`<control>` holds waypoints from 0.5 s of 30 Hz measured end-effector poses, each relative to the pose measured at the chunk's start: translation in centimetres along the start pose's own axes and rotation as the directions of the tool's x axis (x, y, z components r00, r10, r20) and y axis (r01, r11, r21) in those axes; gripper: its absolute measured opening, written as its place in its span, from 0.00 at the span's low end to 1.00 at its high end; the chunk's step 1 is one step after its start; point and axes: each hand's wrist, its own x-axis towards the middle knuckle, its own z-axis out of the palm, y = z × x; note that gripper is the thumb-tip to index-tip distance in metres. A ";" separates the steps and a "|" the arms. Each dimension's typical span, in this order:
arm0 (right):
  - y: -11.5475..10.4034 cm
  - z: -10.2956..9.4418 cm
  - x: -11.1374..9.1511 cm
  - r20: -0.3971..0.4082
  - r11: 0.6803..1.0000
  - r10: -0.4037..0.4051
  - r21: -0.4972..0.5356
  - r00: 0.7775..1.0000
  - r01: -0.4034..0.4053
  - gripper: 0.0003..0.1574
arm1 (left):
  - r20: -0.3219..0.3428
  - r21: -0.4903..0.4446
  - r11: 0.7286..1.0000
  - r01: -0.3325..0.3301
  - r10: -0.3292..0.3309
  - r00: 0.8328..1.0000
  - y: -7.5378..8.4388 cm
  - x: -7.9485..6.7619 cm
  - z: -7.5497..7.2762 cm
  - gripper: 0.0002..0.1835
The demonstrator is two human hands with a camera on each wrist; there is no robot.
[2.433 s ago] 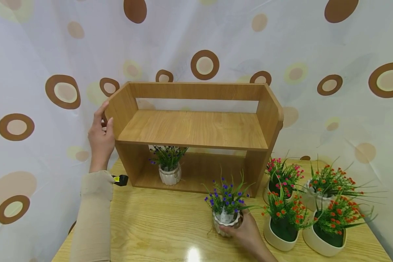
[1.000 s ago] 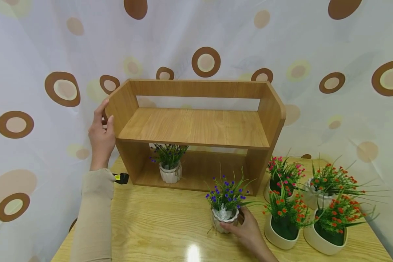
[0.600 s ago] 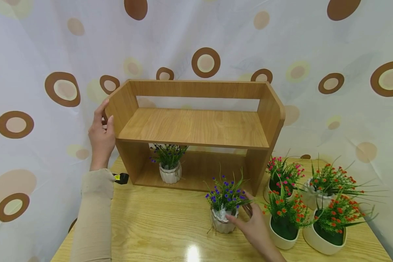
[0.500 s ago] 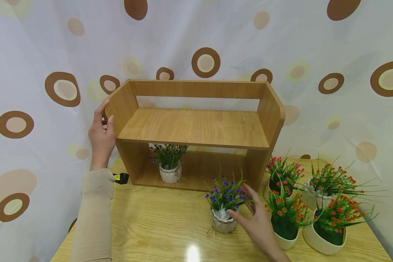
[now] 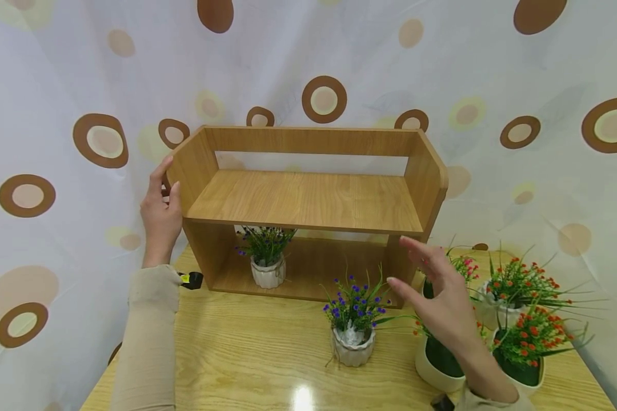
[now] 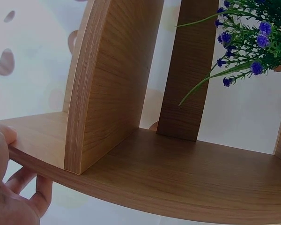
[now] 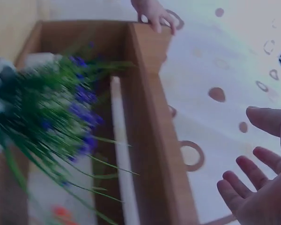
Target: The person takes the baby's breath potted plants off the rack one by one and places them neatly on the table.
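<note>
My left hand grips the left side panel of a two-tier wooden shelf. In the left wrist view the thumb lies on one face of the panel, with fingers behind it. My right hand hangs in the air, fingers spread and nothing held, over the pots at the right. A white pot of purple flowers stands upright on the table, just in front of the shelf's lower right. Inside the lower tier, toward the left, sits a similar purple-flowered pot.
To the right of the shelf stand a pink-flowered pot, partly hidden by my right hand, and several orange-red flower pots. The light wooden table runs in front of the shelf. A patterned curtain hangs behind.
My right hand has let go of the purple flower pot at the table and moved up and to the right, fingers opening. That pot stays put. My left hand keeps its hold on the shelf.
</note>
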 end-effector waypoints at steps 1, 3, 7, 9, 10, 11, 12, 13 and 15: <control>-0.3 -0.6 0.8 -0.012 1.000 -0.026 -0.006 1.000 0.026 0.42 | 0.002 0.000 1.000 0.001 -0.001 1.000 0.0 0.0 0.0 0.28; -0.7 -1.8 2.5 -0.041 0.997 -0.081 0.006 0.996 0.081 0.39 | 0.004 0.002 1.000 0.001 -0.001 1.000 0.0 0.0 0.1 0.28; -0.7 -3.9 6.0 -0.094 0.985 -0.174 0.002 0.980 0.175 0.34 | 0.006 0.005 1.000 0.003 -0.003 1.000 0.1 -0.1 0.0 0.28; -0.3 -4.7 7.5 -0.120 0.980 -0.198 -0.005 0.973 0.198 0.33 | 0.010 0.004 1.000 0.008 -0.008 1.000 0.0 -0.1 0.0 0.29; 0.0 -5.1 8.2 -0.129 0.980 -0.199 -0.013 0.971 0.199 0.33 | 0.011 0.004 1.000 0.010 -0.010 1.000 0.0 -0.1 0.0 0.29; 0.3 -5.4 8.8 -0.133 0.981 -0.194 -0.015 0.972 0.193 0.33 | 0.011 0.005 1.000 0.010 -0.010 1.000 0.0 -0.1 0.0 0.29; 0.6 -5.6 9.4 -0.137 0.981 -0.192 -0.014 0.972 0.192 0.33 | 0.011 0.005 1.000 0.010 -0.010 1.000 0.0 -0.1 0.0 0.29; 0.9 -5.9 9.9 -0.140 0.982 -0.187 -0.014 0.972 0.187 0.33 | 0.010 0.005 1.000 0.009 -0.009 1.000 0.0 -0.1 0.0 0.29; 1.6 -6.3 10.9 -0.140 0.985 -0.171 -0.003 0.975 0.172 0.33 | 0.008 0.003 1.000 0.004 -0.004 1.000 0.0 -0.1 0.0 0.28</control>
